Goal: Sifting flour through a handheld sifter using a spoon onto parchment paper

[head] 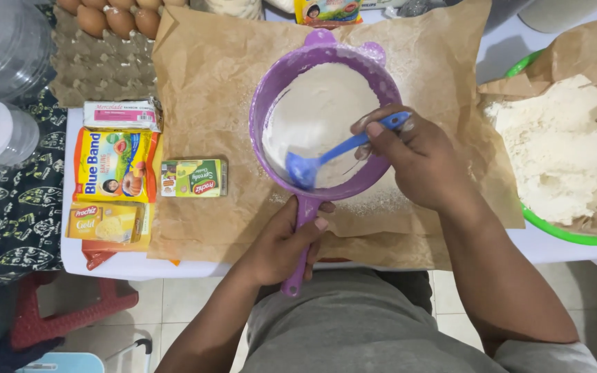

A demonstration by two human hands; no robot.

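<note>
**Sieve and Spoon Handling Over Brown Paper**

The left hand (281, 245) is closing fully around the handle of the purple sieve (323, 117), keeping it above the brown paper (209, 76) on the tabletop (70, 138). The right hand (416, 162) is gripping the blue spoon (333, 155) with curled fingers, its bowl resting in the flour (316, 110) inside the sieve. Beyond the right hand, a green bowl (554, 231) is holding more flour. Left of the left hand, packaged blocks (115, 166) are lying beside an egg tray (98, 65).

We found bare brown paper (202, 90) open left of the sieve (323, 114). Small packets (193, 178) blocked the left edge; a flour bowl (566, 231) crowded the right.
</note>
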